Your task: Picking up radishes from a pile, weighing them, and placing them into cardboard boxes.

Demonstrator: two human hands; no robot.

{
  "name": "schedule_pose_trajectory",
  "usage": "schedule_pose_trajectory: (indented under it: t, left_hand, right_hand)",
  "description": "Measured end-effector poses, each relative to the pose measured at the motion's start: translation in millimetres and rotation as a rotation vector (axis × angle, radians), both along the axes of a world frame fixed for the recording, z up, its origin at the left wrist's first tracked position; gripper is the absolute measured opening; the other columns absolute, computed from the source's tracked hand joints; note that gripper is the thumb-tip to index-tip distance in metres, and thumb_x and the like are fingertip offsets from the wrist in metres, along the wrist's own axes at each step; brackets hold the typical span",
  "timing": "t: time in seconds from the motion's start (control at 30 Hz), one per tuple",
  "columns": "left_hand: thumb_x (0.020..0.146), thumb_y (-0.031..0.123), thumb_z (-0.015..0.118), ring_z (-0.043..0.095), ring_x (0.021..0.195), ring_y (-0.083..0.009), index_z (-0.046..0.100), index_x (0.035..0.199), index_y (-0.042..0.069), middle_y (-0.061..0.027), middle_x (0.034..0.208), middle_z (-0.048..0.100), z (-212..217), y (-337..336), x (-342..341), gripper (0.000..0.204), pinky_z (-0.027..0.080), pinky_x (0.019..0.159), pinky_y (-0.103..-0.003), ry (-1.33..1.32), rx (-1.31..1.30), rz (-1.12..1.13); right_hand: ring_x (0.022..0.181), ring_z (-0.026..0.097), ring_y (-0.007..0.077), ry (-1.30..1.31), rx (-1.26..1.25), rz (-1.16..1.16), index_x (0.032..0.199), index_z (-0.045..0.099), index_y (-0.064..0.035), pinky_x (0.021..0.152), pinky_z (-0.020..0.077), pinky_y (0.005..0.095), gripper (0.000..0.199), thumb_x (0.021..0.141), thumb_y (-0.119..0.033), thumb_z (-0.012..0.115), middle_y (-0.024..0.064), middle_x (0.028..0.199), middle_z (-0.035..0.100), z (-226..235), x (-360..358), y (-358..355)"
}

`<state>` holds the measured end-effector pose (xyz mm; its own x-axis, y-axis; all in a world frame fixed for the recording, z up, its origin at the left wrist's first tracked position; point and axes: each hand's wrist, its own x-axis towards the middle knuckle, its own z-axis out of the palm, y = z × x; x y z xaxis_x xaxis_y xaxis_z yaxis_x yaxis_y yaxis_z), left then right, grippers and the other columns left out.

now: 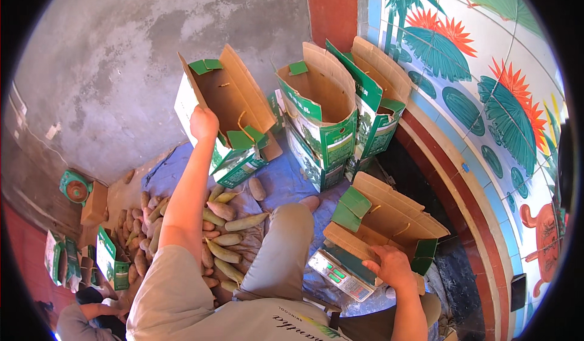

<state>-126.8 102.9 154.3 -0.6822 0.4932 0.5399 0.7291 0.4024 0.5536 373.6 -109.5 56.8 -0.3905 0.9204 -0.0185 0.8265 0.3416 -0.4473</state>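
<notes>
My left hand (204,124) is closed over the near left edge of an open green-and-white cardboard box (263,111), which stands on another box by the wall. Brown inner walls and raised flaps show; I see nothing inside it. Lower right, my right hand (394,266) grips the near edge of a second open cardboard box (398,210). This one sits on a digital scale (340,275) with a lit green display. Between my arms, a heap of long root vegetables (226,239), pinkish and yellow-green like sweet potatoes, lies on the floor by my bent knee.
Two more stacks of open boxes (322,135) (378,119) stand against the painted tile wall (444,92). A blue tarp (176,169) covers part of the floor. Far left are a green round device (76,187), more boxes (112,261) and another person (85,321).
</notes>
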Motion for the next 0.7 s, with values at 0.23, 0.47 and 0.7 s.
schedule_pose_trajectory:
  t: [0.23,0.47,0.7]
  left_hand:
    - [0.083,0.018,0.042,0.061,0.097,-0.0349,0.062,0.101,0.003,-0.0199,0.103,0.063,-62.0,60.2,26.6,0.031,0.048,0.083,-0.044,-0.116,-0.331,-0.045]
    - [0.085,0.027,0.039,0.058,0.103,-0.036,0.056,0.116,0.008,-0.0203,0.11,0.061,-108.0,102.4,64.2,0.04,0.045,0.088,-0.044,-0.279,-0.445,-0.221]
    - [0.089,0.053,0.037,0.04,0.124,-0.0388,0.034,0.136,0.0,-0.0275,0.131,0.043,-201.9,110.0,64.2,0.072,0.031,0.104,-0.04,-0.533,-0.298,-0.659]
  right_hand:
    - [0.091,0.059,0.0315,-0.061,-0.063,-0.001,0.11,0.061,-0.0076,0.079,0.0472,0.0423,0.055,0.073,-0.049,0.067,0.014,0.092,0.062,0.7,-1.9,5.2]
    - [0.09,0.059,0.0315,-0.039,-0.076,0.024,0.111,0.061,-0.008,0.078,0.0477,0.041,0.058,0.069,-0.046,0.071,0.0138,0.092,0.061,4.2,-5.8,11.4]
    - [0.089,0.058,0.031,-0.049,-0.125,0.03,0.112,0.061,-0.0081,0.076,0.0478,0.0403,0.058,0.067,-0.043,0.073,0.0131,0.09,0.059,11.8,-10.7,15.3]
